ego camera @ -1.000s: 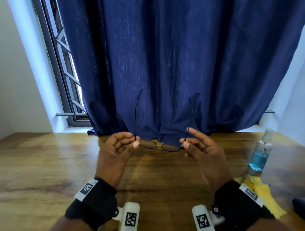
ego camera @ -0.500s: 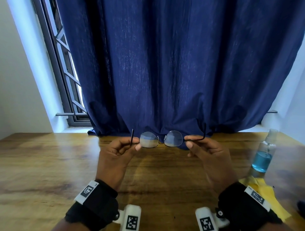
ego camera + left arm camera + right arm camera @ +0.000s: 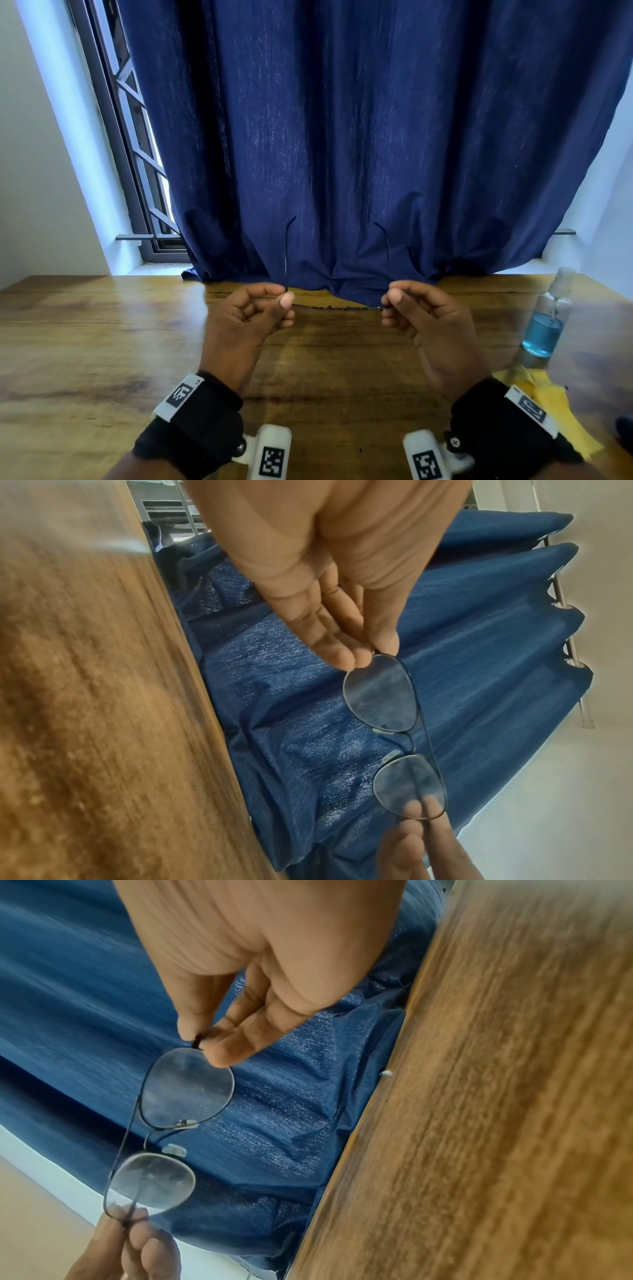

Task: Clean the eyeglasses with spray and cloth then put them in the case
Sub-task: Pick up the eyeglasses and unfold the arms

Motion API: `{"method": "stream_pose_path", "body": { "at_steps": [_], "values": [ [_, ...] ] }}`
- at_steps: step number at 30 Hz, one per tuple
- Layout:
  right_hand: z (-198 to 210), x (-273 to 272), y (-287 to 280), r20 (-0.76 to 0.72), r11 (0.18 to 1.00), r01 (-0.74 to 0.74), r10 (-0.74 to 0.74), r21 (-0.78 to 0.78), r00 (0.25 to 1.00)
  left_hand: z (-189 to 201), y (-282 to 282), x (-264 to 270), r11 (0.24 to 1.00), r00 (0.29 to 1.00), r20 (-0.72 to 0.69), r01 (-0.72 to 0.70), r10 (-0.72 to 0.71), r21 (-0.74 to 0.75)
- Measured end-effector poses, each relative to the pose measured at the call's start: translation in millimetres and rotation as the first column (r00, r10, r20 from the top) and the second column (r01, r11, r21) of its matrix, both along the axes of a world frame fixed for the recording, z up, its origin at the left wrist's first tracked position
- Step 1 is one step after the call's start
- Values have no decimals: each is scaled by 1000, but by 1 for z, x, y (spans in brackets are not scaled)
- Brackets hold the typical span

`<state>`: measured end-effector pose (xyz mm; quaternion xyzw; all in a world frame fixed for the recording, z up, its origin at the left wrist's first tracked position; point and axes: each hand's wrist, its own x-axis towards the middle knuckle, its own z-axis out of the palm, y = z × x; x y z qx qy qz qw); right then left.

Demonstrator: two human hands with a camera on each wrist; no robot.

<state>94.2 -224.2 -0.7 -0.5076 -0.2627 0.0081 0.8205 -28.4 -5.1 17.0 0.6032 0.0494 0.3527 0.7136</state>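
Thin dark-framed eyeglasses (image 3: 337, 307) hang in the air above the wooden table (image 3: 85, 342), seen edge-on in the head view with both temple arms pointing up. My left hand (image 3: 274, 301) pinches the left hinge end, and my right hand (image 3: 397, 301) pinches the right one. The wrist views show the smudged lenses (image 3: 380, 693) (image 3: 186, 1088) between the two hands. A clear spray bottle (image 3: 548, 318) with blue liquid stands at the right. A yellow cloth (image 3: 555, 407) lies near my right wrist. No case can be made out.
A dark blue curtain (image 3: 342, 137) hangs just behind the glasses, its hem resting on the table's far edge. A barred window (image 3: 137, 154) sits at the back left. A dark object (image 3: 625, 428) peeks in at the right edge.
Both hands have turned the glasses: the lenses faced me half a second ago and now lie edge-on, with the temple arms swung back up.
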Motion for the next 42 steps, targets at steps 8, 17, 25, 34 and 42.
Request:
{"method": "stream_pose_path", "body": {
  "at_steps": [8,17,25,34,42],
  "values": [
    [7,-6,-5,69,994,11,-3,-107,998,2,3,0,997,997,-38,64,-65,-30],
    [14,-8,-8,152,978,128,-104,-162,983,8,-2,-8,907,981,-186,25,59,420],
    [15,-7,-10,189,960,140,-95,-244,977,20,-27,12,696,965,-259,159,41,700],
    [8,4,-16,136,941,125,-85,-313,987,9,-41,24,659,963,-252,128,96,741],
    [-10,21,-16,-25,877,208,-242,-434,970,3,-25,27,574,766,-606,402,216,713]
  ]
}}
